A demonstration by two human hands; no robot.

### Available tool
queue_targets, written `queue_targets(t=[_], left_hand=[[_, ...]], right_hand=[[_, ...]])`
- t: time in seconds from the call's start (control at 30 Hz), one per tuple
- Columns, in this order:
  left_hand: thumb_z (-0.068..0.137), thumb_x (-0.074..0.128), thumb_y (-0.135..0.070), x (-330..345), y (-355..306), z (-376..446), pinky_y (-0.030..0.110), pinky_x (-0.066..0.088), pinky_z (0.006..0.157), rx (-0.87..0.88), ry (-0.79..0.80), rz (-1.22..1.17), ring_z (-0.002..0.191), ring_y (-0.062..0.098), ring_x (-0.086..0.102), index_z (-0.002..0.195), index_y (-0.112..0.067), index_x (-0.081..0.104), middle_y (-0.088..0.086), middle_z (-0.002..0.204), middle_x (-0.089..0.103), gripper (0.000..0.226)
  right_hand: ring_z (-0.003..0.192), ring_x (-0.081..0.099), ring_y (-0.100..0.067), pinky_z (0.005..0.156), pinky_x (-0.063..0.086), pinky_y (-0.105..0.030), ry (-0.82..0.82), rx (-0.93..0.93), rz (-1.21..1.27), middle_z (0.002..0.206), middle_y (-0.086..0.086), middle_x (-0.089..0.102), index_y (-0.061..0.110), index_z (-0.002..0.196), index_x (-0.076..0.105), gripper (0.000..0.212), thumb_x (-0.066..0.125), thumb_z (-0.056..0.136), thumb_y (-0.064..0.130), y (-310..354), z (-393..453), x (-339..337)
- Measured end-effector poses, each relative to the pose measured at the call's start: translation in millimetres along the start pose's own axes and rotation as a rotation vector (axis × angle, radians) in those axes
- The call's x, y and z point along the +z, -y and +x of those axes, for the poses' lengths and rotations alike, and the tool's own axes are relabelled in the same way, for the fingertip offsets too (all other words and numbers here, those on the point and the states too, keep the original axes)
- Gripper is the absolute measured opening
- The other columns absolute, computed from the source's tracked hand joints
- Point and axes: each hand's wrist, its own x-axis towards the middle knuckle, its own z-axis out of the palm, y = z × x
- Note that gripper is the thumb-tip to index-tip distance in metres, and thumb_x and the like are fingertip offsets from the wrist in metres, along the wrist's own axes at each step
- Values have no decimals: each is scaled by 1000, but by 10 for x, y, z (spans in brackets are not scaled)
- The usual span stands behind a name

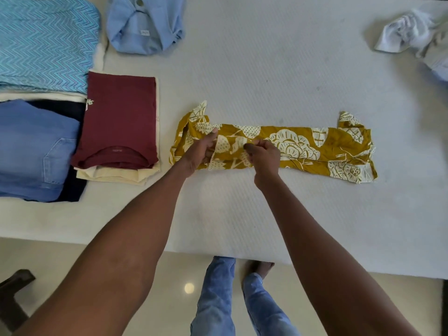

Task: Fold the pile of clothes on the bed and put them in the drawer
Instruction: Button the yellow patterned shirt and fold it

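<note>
Right hand [263, 155]: fingers curled, pinching a fold of the mustard printed garment [303, 146] near its left third. Left hand [202, 151]: fingers curled round the fabric at the left end, thumb raised. Garment lying as a long narrow strip across mid-frame on the white bed [266, 69], already folded lengthwise.

Likely next: bringing the left end over toward the right. Best done by lifting both corners level, keeping the long edges aligned, then smoothing flat.

Open sheet above and below the strip. Bed edge close below, toward the legs. Folded maroon shirt [118, 120] on its stack just left; denim [36, 151] at far left; unfolded white clothes [407, 30] at upper right. Drawer not in view.
</note>
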Motion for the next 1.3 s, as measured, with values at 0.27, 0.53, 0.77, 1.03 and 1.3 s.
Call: queue_targets(t=[0.27,0.53,0.77,1.03,1.3], left_hand=[[90,66,-30,-103,74,207,26,40,58,46,-152,141,62,19,54,68,-18,56,7,68,58,27],[103,45,-38,-12,-9,252,26,36,55,214,-255,524,67,6,48,98,-15,55,-5,80,56,26],[93,58,-52,25,41,315,23,36,56,224,-203,465,68,6,50,90,-8,63,-5,77,59,44],[90,69,-34,75,210,249,28,42,64,271,-172,461,78,7,54,92,-9,59,-1,88,63,27],[90,70,-26,78,177,245,18,44,61,239,-223,405,92,15,64,105,-19,60,-1,102,68,19]], right_hand=[[73,56,-19,59,46,-32,-98,154,105,83,-4,53,16,91,49,14,52,91,2,-28,296,56],[91,72,-25,75,58,-37,132,340,190,108,-13,73,8,111,68,40,73,86,39,-24,372,125],[84,69,-29,80,57,-40,-42,358,-40,96,-12,73,7,89,67,16,73,74,12,136,527,192],[58,63,-22,59,56,-30,4,353,379,68,-7,64,9,76,56,11,60,80,0,280,542,44],[86,61,-26,77,53,-41,-191,264,288,98,-10,63,5,101,65,30,77,74,7,318,584,-216]])
